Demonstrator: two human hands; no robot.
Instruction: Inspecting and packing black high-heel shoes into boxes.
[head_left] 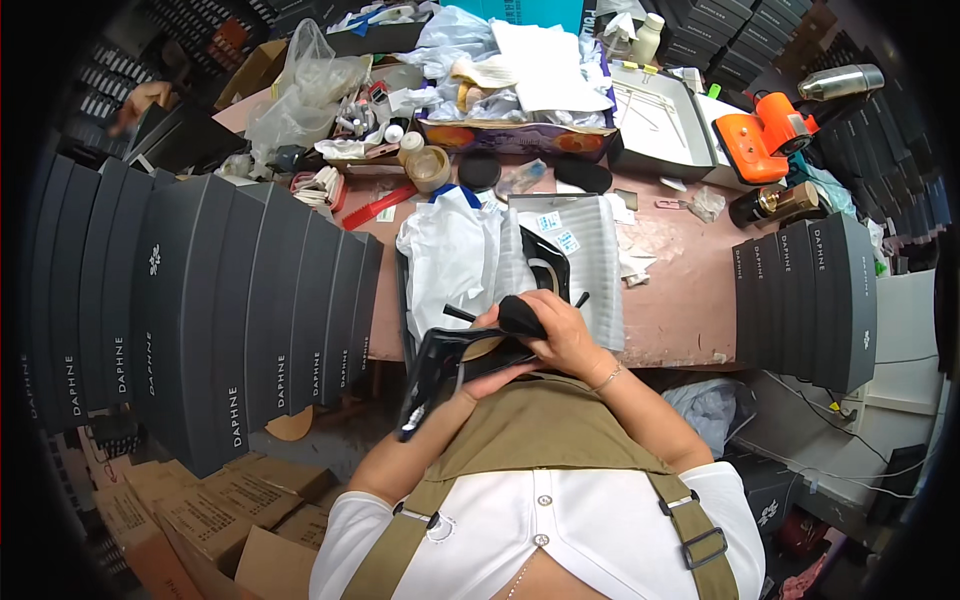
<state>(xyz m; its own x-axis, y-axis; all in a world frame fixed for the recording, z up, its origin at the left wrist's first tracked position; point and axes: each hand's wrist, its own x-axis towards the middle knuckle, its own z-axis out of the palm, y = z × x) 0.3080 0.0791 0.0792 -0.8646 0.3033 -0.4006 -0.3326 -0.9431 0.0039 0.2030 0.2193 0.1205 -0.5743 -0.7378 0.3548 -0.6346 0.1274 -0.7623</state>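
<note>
A glossy black shoe (447, 358) with a beige insole rests in my left hand (495, 381), held in front of my apron with its toe pointing to the lower left. My right hand (566, 338) closes round a dark, rounded pad (520, 316) at the shoe's other end. Whether the pad presses on the shoe is hidden by my fingers. Just beyond, a second black shoe (556, 262) lies on grey-white foam sheeting (597, 262) in an open box. White tissue paper (452, 250) spreads out at its left.
Dark shoeboxes are stacked at left (190, 320) and right (805, 300). Behind the work spot stand a purple carton (520, 138) of paper, a red comb (378, 207), a jar (428, 168), black oval pads (583, 175) and an orange heat-gun-like tool (765, 140). Brown cartons (215, 510) lie lower left.
</note>
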